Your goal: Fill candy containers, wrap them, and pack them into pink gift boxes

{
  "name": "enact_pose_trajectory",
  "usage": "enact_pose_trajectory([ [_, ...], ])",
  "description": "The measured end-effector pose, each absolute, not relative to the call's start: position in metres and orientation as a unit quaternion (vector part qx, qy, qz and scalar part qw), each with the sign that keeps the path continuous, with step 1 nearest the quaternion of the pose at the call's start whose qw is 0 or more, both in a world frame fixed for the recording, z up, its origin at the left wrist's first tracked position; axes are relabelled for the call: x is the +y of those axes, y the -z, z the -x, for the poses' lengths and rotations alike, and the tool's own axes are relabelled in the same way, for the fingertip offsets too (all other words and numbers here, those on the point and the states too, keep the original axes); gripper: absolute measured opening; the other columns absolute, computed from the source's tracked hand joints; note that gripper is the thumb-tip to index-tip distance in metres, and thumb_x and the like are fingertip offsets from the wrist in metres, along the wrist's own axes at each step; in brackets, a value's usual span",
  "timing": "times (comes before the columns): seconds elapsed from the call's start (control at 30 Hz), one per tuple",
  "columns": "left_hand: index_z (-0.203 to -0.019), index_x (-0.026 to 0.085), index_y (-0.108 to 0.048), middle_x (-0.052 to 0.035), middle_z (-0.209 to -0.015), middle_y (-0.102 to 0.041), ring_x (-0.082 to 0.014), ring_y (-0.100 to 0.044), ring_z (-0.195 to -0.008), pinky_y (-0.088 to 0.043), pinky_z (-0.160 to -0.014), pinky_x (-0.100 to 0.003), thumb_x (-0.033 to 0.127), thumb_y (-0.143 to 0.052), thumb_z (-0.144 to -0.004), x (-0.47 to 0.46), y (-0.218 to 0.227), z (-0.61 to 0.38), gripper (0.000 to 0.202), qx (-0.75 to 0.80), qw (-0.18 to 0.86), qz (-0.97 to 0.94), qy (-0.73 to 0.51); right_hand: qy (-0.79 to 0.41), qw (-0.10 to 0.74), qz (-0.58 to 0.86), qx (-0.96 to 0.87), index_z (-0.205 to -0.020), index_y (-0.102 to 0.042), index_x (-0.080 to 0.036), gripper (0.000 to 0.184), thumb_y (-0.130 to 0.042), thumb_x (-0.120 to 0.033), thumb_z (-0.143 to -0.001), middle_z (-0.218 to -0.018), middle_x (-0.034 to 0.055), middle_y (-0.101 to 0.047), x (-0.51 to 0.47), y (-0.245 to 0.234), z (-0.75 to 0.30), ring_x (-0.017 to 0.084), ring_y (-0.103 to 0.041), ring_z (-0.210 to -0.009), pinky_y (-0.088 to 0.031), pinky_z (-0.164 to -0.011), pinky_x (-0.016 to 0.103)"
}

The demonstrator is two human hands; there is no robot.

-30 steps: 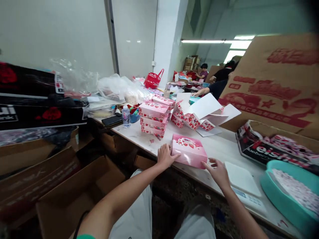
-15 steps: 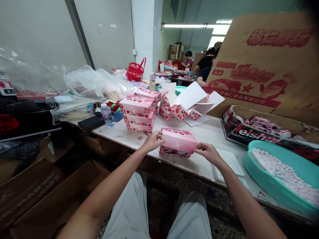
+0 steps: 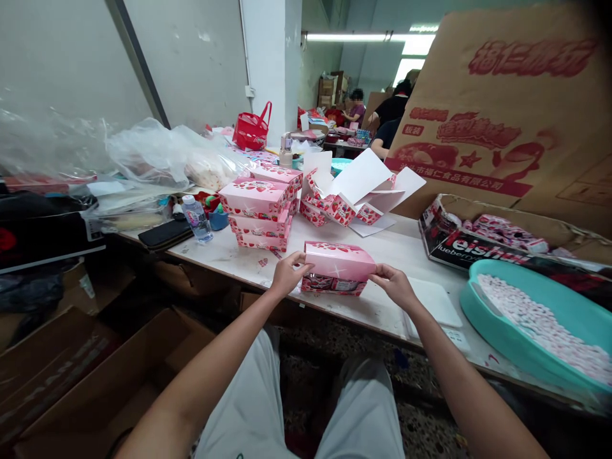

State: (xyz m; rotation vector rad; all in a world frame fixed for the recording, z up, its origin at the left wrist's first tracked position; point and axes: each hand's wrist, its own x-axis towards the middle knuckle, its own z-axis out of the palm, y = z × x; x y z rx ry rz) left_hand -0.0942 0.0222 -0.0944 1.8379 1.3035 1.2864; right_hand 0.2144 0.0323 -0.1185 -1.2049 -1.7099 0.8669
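A pink strawberry-print carton [image 3: 339, 262] stands at the table's front edge, its lid flap partly folded down over the front. Dark red packets show under the flap. At the flap's left corner, my left hand [image 3: 289, 273] pinches the card between thumb and fingers. My right hand [image 3: 393, 284] grips the flap's right corner the same way. Behind and to the left is a stack of closed cartons [image 3: 255, 203] in the same print. Open cartons [image 3: 344, 201] with white inner flaps raised lie nested behind the one I hold.
On the right are a white scale [image 3: 437, 306], a turquoise basin [image 3: 526, 363] of small wrapped pieces and a black display box [image 3: 459, 245] of packets. A bottle [image 3: 197, 220] and black wallet [image 3: 165, 234] lie left. A tall brown carton [image 3: 482, 121] blocks the back right; people work beyond.
The flap's front edge has lifted a little, showing more of the packets under it. Both hands keep hold of its corners. My view has shifted slightly.
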Motion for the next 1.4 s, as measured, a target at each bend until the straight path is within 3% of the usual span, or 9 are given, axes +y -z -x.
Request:
enact_pose_trajectory([
  [0.5, -0.088, 0.020, -0.064, -0.0004, -0.086, -0.069, -0.0166, -0.064, -0.086, -0.046, -0.080, -0.024, 0.034, -0.060, -0.079, 0.025, 0.103, 0.102, 0.017, 0.466, 0.260, -0.723, -0.439, -0.251, 0.422, 0.507, -0.709, -0.088, -0.067, -0.021, 0.033, -0.060, -0.050, -0.075, -0.088, 0.0032, -0.069, 0.027, 0.127, -0.215, 0.019, -0.059, -0.077, -0.047, -0.075, 0.033],
  [0.7, -0.083, 0.020, -0.068, -0.0028, -0.093, -0.068, -0.0185, -0.059, -0.092, -0.042, -0.083, -0.026, 0.030, -0.064, -0.075, 0.033, 0.085, 0.114, 0.012, 0.429, 0.178, -0.801, -0.379, -0.212, 0.396, 0.512, -0.732, -0.083, -0.067, -0.021, 0.028, -0.058, -0.048, -0.077, -0.083, 0.0029, -0.068, 0.025, 0.120, -0.215, 0.017, -0.056, -0.069, -0.043, -0.066, 0.030],
  [0.9, -0.072, 0.019, -0.066, 0.0006, -0.071, -0.064, -0.0136, -0.056, -0.070, -0.039, -0.065, -0.022, 0.028, -0.063, -0.076, 0.034, 0.078, 0.122, 0.010, 0.426, 0.179, -0.836, -0.296, -0.238, 0.408, 0.507, -0.722, -0.084, -0.067, -0.020, 0.033, -0.058, -0.050, -0.076, -0.083, 0.0036, -0.069, 0.028, 0.126, -0.215, 0.018, -0.058, -0.073, -0.044, -0.067, 0.030],
  [1.4, -0.076, 0.019, -0.064, -0.0034, -0.078, -0.064, -0.0181, -0.056, -0.081, -0.042, -0.075, -0.029, 0.029, -0.061, -0.080, 0.026, 0.088, 0.123, 0.011, 0.394, 0.113, -0.853, -0.324, -0.248, 0.416, 0.503, -0.716, -0.080, -0.066, -0.020, 0.027, -0.060, -0.046, -0.075, -0.077, 0.0018, -0.068, 0.018, 0.118, -0.210, 0.017, -0.059, -0.071, -0.045, -0.069, 0.029],
])
